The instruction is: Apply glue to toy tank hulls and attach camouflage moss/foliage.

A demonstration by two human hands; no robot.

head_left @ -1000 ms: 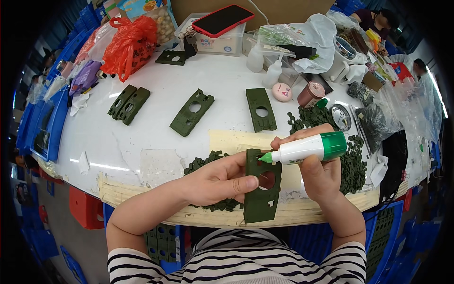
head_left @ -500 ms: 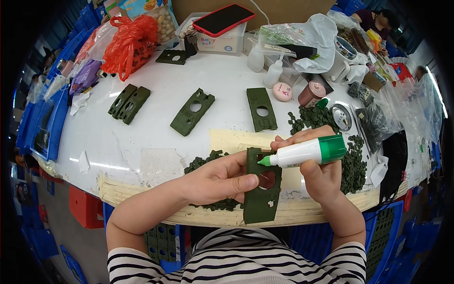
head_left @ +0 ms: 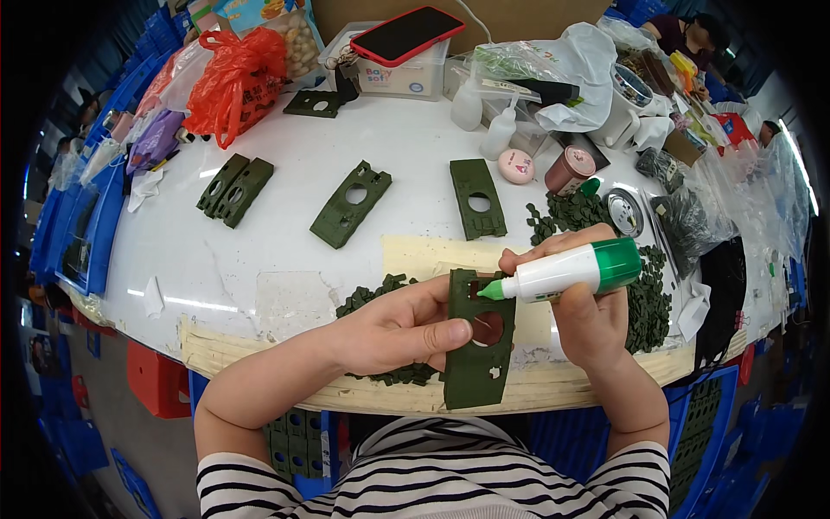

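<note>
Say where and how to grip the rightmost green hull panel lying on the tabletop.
Probably pinch the hull panel across its long edges, from above and slightly left: it lies flat and narrow, a round hole interrupts its face, and loose green pieces lie to its right.

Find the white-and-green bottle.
Head view, right of centre: the bottle is in the right hand, tip over the green part in the left hand.

Forearms (head_left: 277, 368) converge, left fingers (head_left: 445, 334) apparently curled under, right fingers (head_left: 575, 311) bent.
</note>
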